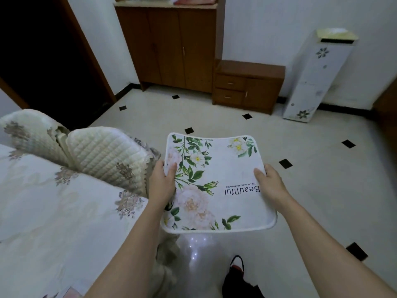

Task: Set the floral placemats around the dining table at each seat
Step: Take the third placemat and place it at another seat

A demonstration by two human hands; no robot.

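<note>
Softness is what we judge first: the white rectangular placemat printed with green leaves, pale flowers and the word "Beautiful" (217, 168) dips along its far edge and curls up at its near rim, so we take it for a light, pliable sheet with little stiffness of its own. We hold it flat in the air above the cream tiled floor with small black diamond insets (322, 190), just beside the corner of the counter draped in a pale flowered cloth (53, 201), touching neither. Our left hand (163, 181) grips the left edge and our right hand (271, 181) grips the right edge, each with the thumb lying on top; the fingers beneath are hidden. Taking hold at the two side edges looks right to us, since a one-handed grip would probably let it droop or fold. It seems neither fragile nor slippery, though we cannot tell its backing. Chair backs in cream quilted covers (103, 155) stand against the counter near our left hand.
</note>
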